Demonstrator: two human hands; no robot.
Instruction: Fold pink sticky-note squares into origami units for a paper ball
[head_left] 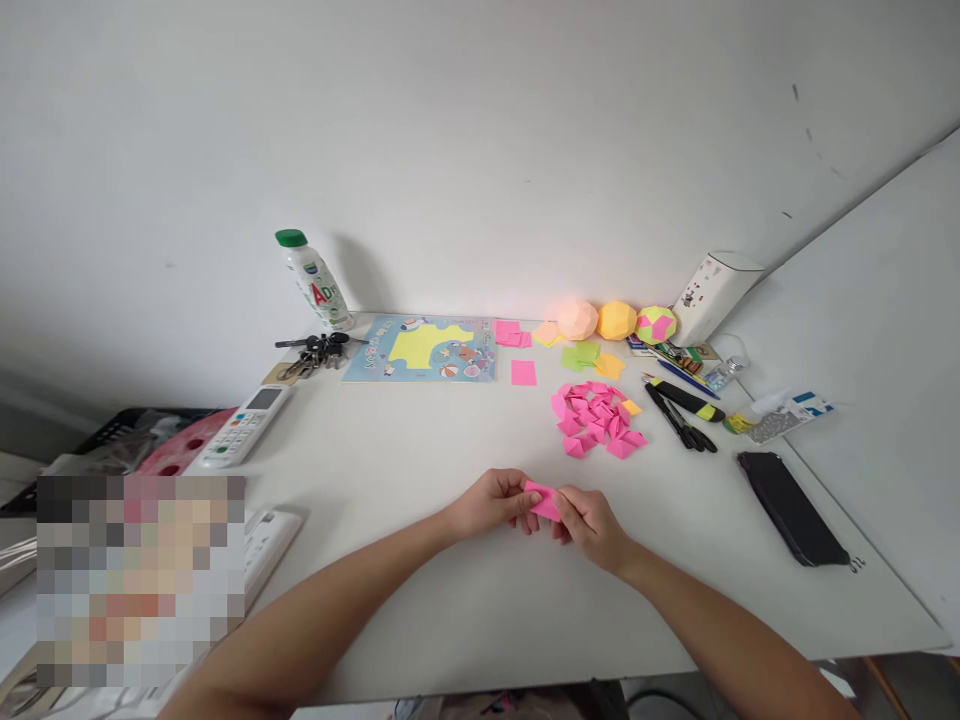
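Between my two hands, just above the front half of the table, is a small pink piece of paper point(543, 500), partly folded. My left hand point(497, 500) pinches its left end with thumb on top and fingers beneath. At the right end, my right hand point(591, 522) grips it between thumb and fingers. Beyond my hands lies a heap of folded pink paper pieces point(596, 415). A flat pink square point(523, 373) lies farther back, near a stack of pink sheets point(511, 334). Green paper pieces point(580, 355) and orange paper pieces point(610, 367) are beside them.
Paper balls point(616, 321) stand along the wall. A bottle point(315, 282), keys point(322, 350) and a blue sticker sheet point(360, 362) occupy the back left. Scissors point(679, 420), a cutter point(686, 398) and a black pouch point(793, 508) lie right. A remote control point(246, 425) rests left.
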